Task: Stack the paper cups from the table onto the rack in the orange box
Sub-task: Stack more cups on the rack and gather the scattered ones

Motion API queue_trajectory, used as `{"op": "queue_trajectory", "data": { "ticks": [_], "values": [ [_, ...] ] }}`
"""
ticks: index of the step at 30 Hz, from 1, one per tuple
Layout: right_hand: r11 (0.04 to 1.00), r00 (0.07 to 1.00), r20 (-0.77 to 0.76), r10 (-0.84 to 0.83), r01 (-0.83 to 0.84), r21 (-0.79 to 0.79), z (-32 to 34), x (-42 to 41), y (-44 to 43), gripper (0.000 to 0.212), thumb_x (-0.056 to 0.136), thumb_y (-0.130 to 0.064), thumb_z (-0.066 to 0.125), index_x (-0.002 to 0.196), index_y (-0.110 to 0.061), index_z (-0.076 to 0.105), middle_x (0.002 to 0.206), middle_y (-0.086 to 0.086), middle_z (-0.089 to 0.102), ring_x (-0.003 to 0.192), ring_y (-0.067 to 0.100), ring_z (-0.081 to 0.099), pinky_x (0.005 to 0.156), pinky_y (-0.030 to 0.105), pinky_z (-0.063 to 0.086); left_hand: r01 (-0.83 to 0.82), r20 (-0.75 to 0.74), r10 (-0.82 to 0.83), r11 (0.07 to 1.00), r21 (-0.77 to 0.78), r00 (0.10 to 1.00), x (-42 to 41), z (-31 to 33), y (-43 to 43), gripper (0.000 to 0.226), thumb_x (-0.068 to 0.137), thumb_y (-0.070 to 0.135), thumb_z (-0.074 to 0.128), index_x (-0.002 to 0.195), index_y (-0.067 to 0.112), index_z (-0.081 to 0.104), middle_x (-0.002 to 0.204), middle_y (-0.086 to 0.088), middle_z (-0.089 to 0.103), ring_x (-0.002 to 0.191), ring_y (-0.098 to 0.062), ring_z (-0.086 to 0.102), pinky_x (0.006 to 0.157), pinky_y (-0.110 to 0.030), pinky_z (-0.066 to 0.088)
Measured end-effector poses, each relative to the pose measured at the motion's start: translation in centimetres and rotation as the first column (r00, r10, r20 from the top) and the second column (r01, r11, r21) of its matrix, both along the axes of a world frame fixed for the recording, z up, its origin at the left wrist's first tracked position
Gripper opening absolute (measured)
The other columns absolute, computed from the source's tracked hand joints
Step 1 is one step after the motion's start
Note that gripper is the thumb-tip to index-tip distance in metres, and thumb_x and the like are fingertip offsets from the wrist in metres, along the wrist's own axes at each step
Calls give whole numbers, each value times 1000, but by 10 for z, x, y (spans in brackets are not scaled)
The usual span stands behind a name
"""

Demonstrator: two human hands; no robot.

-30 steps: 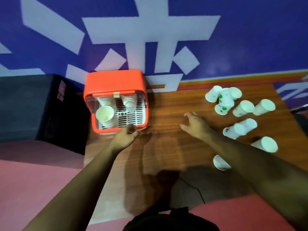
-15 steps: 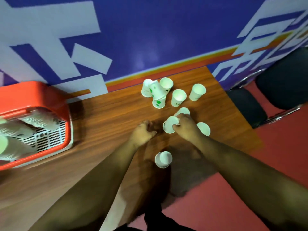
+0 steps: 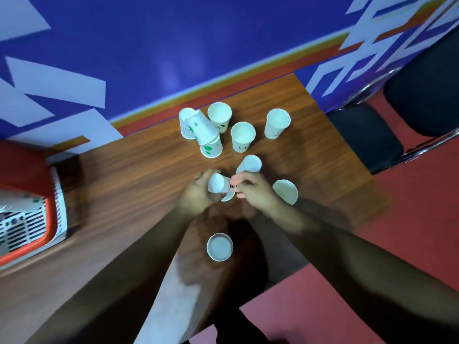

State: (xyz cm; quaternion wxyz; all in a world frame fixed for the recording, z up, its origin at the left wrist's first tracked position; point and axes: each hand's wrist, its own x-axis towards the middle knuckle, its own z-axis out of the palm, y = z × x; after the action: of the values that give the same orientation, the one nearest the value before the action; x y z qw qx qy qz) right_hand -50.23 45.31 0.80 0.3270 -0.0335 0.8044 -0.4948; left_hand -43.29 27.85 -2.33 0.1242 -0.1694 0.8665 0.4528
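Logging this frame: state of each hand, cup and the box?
left hand: gripping held cup
right hand: gripping held cup
held cup: tilted, off table
near cup: standing alone
far cups: mostly mouth-up, one tipped
orange box: open, cups on rack

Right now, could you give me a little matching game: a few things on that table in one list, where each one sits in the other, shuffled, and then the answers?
Things:
1. cup in both hands
2. orange box
3. lone cup
4. black chair

Places:
A. off the table's right end
B. at the left edge of the view
C. nearest the person, between the forearms
D. in the middle, between the left hand and the right hand

Pairs: 1-D, 2-B, 3-C, 4-A
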Motion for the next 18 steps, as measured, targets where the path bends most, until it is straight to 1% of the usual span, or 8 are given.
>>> {"op": "queue_trajectory", "data": {
  "ticks": [3,5,6,8,10,12,15,18],
  "values": [
    [987,944,-329,18,36,157,13,-18,4,26,86,-7,60,111,-10,66,112,4,66,110,20,61,98,32,48,-182,-23,186,976,124,982,4,9,-11,51,76,16,84,114,19,51,109,-2,62,95,-8,61,81,-19,46],
    [947,892,-445,85,67,315,18,-33,6,46,82,-14,68,127,-12,57,124,8,57,121,25,50,103,34,41,-307,2,320,909,281,948,4,17,-18,48,79,2,81,106,10,43,97,-1,56,77,6,58,68,-9,45],
    [915,895,-427,132,56,400,16,-39,7,58,81,-19,70,135,-14,51,131,9,51,127,27,45,105,36,38,-360,38,370,867,345,928,4,17,-21,50,75,3,82,103,10,41,95,-2,54,75,3,58,67,-11,46],
    [860,921,-326,211,-16,509,6,-49,6,77,80,-29,73,146,-17,38,142,9,43,133,29,39,109,39,35,-451,100,458,772,448,883,5,24,-25,54,64,22,82,99,16,42,95,-4,57,82,-11,59,73,-26,49],
    [827,929,-238,284,-111,551,-1,-54,3,79,81,-30,73,148,-18,35,145,9,40,134,30,40,108,40,38,-494,127,507,703,512,853,8,25,-31,59,54,37,81,97,19,45,96,-7,60,85,-20,58,79,-38,47],
    [788,902,-247,355,-146,598,-6,-54,-1,69,83,-28,73,143,-17,40,141,9,46,131,30,45,103,40,43,-515,154,521,671,533,839,14,28,-35,62,52,41,81,99,18,47,99,-10,60,88,-22,59,83,-41,47],
    [773,866,-309,394,-130,620,-2,-46,-10,60,82,-33,74,133,-15,48,131,6,55,122,27,54,92,36,48,-516,163,535,617,595,829,25,35,-41,73,53,37,82,113,13,49,106,-8,62,92,-21,62,86,-44,50],
    [879,892,-321,317,-149,453,18,-35,-30,53,79,-39,74,121,-12,55,116,5,62,107,23,59,80,29,46,-556,227,587,471,685,777,38,38,-52,78,81,13,74,148,15,34,121,-10,61,104,-28,64,93,-47,51]
  ]
}}
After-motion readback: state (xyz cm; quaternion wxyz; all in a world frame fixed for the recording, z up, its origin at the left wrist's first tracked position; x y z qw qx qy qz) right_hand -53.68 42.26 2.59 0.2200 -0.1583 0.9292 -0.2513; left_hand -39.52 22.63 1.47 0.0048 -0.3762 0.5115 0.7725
